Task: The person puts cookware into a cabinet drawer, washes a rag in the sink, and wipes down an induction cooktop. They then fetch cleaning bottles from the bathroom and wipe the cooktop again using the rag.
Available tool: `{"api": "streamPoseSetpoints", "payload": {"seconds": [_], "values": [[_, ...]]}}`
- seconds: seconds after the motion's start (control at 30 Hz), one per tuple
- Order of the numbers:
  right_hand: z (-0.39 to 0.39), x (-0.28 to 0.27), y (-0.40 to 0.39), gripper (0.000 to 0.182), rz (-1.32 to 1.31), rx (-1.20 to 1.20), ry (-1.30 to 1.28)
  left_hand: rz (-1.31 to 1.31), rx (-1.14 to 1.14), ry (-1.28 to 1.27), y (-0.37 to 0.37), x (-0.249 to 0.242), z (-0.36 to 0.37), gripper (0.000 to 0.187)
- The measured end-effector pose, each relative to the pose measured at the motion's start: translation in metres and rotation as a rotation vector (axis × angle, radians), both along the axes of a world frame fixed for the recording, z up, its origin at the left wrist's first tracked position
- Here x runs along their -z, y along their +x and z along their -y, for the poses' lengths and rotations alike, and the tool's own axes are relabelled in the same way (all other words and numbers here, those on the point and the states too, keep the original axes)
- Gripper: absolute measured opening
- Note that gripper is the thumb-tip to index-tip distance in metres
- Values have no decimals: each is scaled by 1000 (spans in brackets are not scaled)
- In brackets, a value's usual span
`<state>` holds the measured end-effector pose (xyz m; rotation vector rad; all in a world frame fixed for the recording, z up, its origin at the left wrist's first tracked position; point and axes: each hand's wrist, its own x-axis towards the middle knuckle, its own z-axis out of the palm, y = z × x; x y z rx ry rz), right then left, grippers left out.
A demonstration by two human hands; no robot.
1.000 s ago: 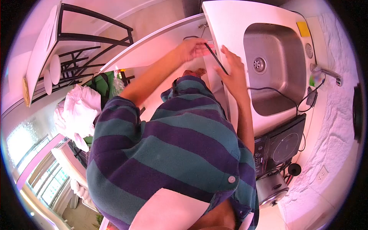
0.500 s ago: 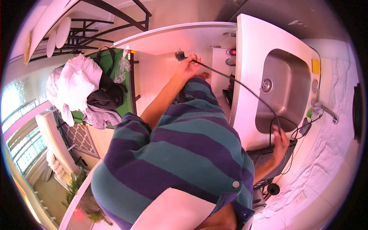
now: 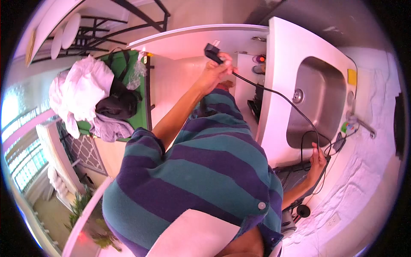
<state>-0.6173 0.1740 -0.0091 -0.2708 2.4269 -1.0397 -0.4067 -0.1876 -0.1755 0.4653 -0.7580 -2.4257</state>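
Observation:
My left hand [image 3: 217,73] is closed on a black power cord just behind its plug [image 3: 212,52]. The plug's metal prongs point up and away from my fingers. From there the cord [image 3: 278,92] runs across the counter edge and over the sink [image 3: 319,96] to my right hand [image 3: 316,162]. There my right fingers are bent around the cord beside the sink's near corner. More cord lies in loops beyond that hand, near the wall. A dark object [image 3: 295,176], partly hidden by my right forearm, is below it.
A tap [image 3: 364,125] and yellow sponge [image 3: 352,76] are along the sink's wall side. An open white cabinet door [image 3: 197,36] stands ahead, with bottles [image 3: 259,64] inside the cabinet. To the left, a green table [image 3: 139,109] bears white cloth [image 3: 85,88] and a black bag [image 3: 117,103].
The plug has turned, so its prongs now show pointing upward. My left hand has shifted slightly right and up. My right hand has moved slightly right, its fingers now closer around the cord.

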Motion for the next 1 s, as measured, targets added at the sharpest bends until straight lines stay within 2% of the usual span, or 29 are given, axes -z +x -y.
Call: {"api": "streamPoseSetpoints", "payload": {"seconds": [0.1,0.13,0.17,0.2,0.23,0.27,0.3,0.33,0.37,0.4,0.47,0.5,0.53,0.57,0.6,0.7,0.8,0.9,0.93,1.0], "values": [[28,-17,12,23,-10,-74,-15,166,-81,166,6,30,7,23],[49,-32,21,23,39,-154,12,182,-98,233,12,55,12,26],[60,-24,28,26,146,-147,-109,203,-103,297,13,78,21,29],[66,-7,32,27,249,-272,-217,227,-30,401,17,82,26,33],[90,-6,41,28,228,-450,-227,94,89,699,22,96,33,36],[110,18,53,28,86,-532,-407,134,138,701,23,113,38,44],[128,31,56,27,92,-641,-363,190,195,749,19,114,40,49],[149,39,65,33,203,-585,-201,262,243,814,9,109,41,54],[167,46,69,26,-3,-669,-112,332,288,882,-1,103,41,58],[182,84,75,19,-265,-688,-122,423,320,968,-11,95,41,62],[208,92,77,17,-312,-780,211,410,472,1039,-25,91,43,65],[210,102,79,16,-401,-713,47,429,505,1013,-34,92,43,64],[212,116,81,14,-401,-703,55,444,531,982,-42,94,43,63],[218,110,85,15,-370,-707,180,536,618,845,-51,104,47,56],[223,126,87,16,-378,-667,93,620,692,701,-58,119,53,50],[228,131,83,16,-385,-647,84,547,883,185,-65,166,69,36],[220,125,75,17,-438,-552,-23,627,869,113,-77,167,78,32],[196,97,64,22,-286,-432,-403,979,787,201,-103,162,78,38],[184,92,59,24,-298,-397,-445,1067,881,-59,-107,150,75,41],[151,81,42,27,-328,-306,-525,1218,1029,-596,-118,86,65,46]]}}
